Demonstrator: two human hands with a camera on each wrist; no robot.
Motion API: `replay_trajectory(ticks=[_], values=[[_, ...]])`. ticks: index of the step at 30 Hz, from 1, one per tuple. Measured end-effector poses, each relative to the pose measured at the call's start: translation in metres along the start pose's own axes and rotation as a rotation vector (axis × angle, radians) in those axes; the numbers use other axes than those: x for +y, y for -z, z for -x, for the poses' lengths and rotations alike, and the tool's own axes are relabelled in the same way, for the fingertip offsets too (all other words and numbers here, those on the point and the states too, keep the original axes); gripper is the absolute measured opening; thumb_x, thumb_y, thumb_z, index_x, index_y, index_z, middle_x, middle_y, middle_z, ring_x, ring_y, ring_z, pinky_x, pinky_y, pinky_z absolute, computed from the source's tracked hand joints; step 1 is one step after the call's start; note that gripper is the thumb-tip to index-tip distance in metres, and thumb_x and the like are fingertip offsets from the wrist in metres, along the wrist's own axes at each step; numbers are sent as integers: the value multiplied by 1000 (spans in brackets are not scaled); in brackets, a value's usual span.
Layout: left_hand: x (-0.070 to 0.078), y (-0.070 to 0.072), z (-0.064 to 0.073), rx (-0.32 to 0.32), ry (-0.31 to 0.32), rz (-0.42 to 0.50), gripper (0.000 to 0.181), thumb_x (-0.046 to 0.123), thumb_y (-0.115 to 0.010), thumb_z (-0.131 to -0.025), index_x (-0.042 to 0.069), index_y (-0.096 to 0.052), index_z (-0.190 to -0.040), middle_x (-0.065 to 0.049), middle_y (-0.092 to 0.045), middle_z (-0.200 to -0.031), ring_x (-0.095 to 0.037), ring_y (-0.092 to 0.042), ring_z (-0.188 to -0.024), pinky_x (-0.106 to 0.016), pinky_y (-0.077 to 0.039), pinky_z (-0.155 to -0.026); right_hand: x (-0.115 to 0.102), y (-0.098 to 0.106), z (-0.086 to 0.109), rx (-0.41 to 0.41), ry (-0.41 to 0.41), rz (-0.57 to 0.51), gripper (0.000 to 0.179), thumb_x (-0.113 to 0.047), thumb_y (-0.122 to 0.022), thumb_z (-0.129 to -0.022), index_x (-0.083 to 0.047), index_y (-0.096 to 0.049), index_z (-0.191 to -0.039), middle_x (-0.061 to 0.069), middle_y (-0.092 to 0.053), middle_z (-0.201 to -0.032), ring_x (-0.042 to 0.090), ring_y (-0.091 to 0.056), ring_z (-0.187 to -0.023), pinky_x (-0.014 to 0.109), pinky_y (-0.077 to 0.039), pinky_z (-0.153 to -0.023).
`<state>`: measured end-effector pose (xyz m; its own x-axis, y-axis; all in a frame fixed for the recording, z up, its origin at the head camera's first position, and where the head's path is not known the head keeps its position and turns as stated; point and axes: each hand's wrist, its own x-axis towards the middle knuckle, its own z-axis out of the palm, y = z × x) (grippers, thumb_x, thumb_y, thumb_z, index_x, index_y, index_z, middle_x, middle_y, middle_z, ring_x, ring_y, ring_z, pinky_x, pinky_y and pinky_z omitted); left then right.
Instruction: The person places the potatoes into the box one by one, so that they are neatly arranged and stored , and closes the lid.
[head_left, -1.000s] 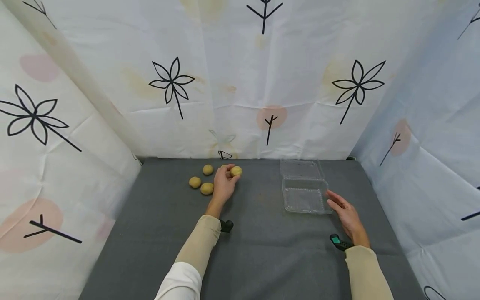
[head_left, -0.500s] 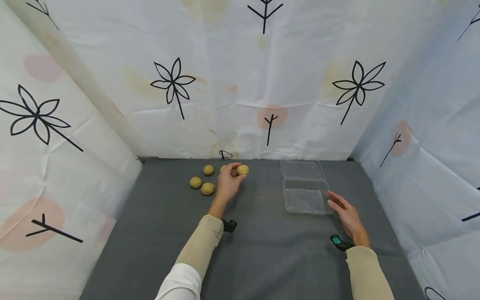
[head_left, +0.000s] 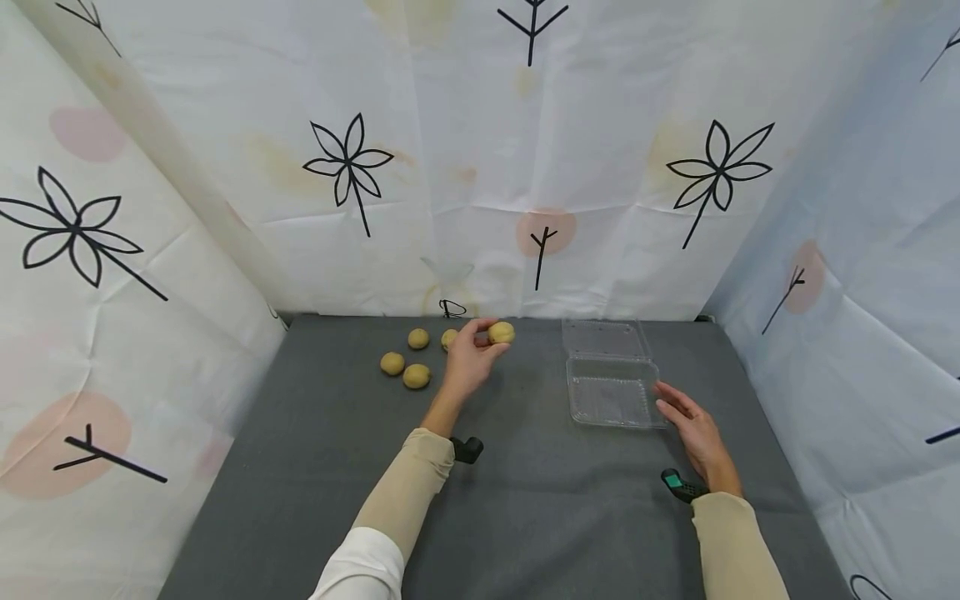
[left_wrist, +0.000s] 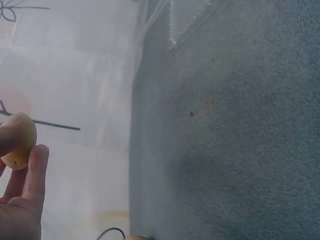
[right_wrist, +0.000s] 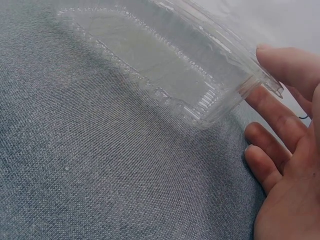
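Note:
Above the back of the grey table, my left hand (head_left: 468, 362) pinches a small yellow potato (head_left: 502, 332) between thumb and fingertips. In the left wrist view the potato (left_wrist: 22, 137) shows at the left edge, held up against the white curtain. Several more potatoes (head_left: 417, 377) lie grouped to the left of that hand, one partly hidden behind its fingers. On the right stands a clear plastic hinged container (head_left: 611, 421), lid folded back. My right hand (head_left: 696, 435) is at its right side, fingers loosely extended, with fingertips (right_wrist: 255, 92) right at the rim.
Grey cloth covers the table (head_left: 540, 517). Its back edge meets a white printed curtain (head_left: 465, 167), with similar curtains on both sides. The container's opened lid (head_left: 603, 337) lies towards the back edge. Each wrist carries a dark camera strap.
My left hand has moved right and slightly away with the potato, leaving the other potatoes behind. The right hand and the container have stayed in place.

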<state>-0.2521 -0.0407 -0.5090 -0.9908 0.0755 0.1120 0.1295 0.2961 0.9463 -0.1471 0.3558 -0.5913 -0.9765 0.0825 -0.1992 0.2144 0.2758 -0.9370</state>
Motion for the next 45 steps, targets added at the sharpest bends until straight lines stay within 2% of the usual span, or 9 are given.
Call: replay_trajectory(ticks=[9,12,15,18,24,30,34,40,45], values=[[13,-11,-5,-49,-31,56,49,17,-79,-90,13,-63,-135,-12,-65,-131,-28,-70,-113,-36,-62,-90,0,2,-2,0,9,-17,64,-46,-56,-104,-20,-38,-159,-32,-50,-137,-24,-40,-116,3,-37,-93],[17,-16,-6,-60,-41,53,49,17,-80,-90,14,-63,-135,-12,-66,-130,-28,-70,-113,-34,-62,-90,0,2,-3,-3,-6,-10,65,-48,-55,-104,-20,-36,-160,-28,-50,-143,-24,-39,-117,3,-37,-94],[21,-21,-6,-66,-48,33,49,19,-81,-89,16,-64,-134,-10,-67,-129,-26,-71,-112,-33,-62,-89,0,1,-4,0,-18,-6,66,-49,-56,-103,-20,-37,-160,-21,-49,-150,-23,-39,-117,12,-38,-105],[23,-26,-6,-63,-61,10,48,19,-82,-88,17,-65,-132,-9,-68,-128,-25,-72,-111,-31,-62,-88,1,0,-4,-6,-22,-2,66,-49,-56,-103,-21,-36,-160,-22,-49,-151,-23,-39,-117,18,-39,-109],[22,-39,-8,-88,-97,-66,47,18,-84,-85,21,-67,-129,-6,-65,-127,-20,-73,-105,-24,-61,-84,1,0,-3,-9,-23,-9,68,-52,-56,-102,-22,-36,-160,-21,-49,-151,-22,-39,-119,6,-38,-98],[21,-51,-9,-116,-123,-97,46,18,-85,-84,20,-69,-127,-4,-64,-126,-17,-71,-102,-23,-61,-83,-1,1,-3,-8,-43,-3,69,-53,-55,-102,-22,-35,-161,-16,-45,-157,-20,-38,-121,15,-37,-106],[22,-59,-9,-129,-119,-107,46,20,-86,-83,20,-68,-126,-4,-66,-121,-16,-70,-100,-25,-61,-82,-2,0,-2,-7,-48,-6,68,-51,-55,-103,-22,-35,-161,-17,-46,-156,-21,-38,-121,12,-36,-104],[29,-70,-8,-157,-97,-60,46,22,-86,-83,18,-67,-124,-6,-68,-118,-18,-72,-102,-27,-62,-83,-2,1,-2,-8,-36,4,70,-53,-54,-102,-21,-34,-161,-7,-42,-163,-22,-38,-119,6,-37,-98],[33,-79,-8,-189,-83,-75,45,25,-86,-83,19,-68,-124,-5,-70,-116,-17,-72,-102,-25,-61,-82,-1,1,-2,-9,-20,5,69,-51,-54,-103,-20,-33,-161,-2,-40,-165,-23,-38,-118,3,-37,-94]])
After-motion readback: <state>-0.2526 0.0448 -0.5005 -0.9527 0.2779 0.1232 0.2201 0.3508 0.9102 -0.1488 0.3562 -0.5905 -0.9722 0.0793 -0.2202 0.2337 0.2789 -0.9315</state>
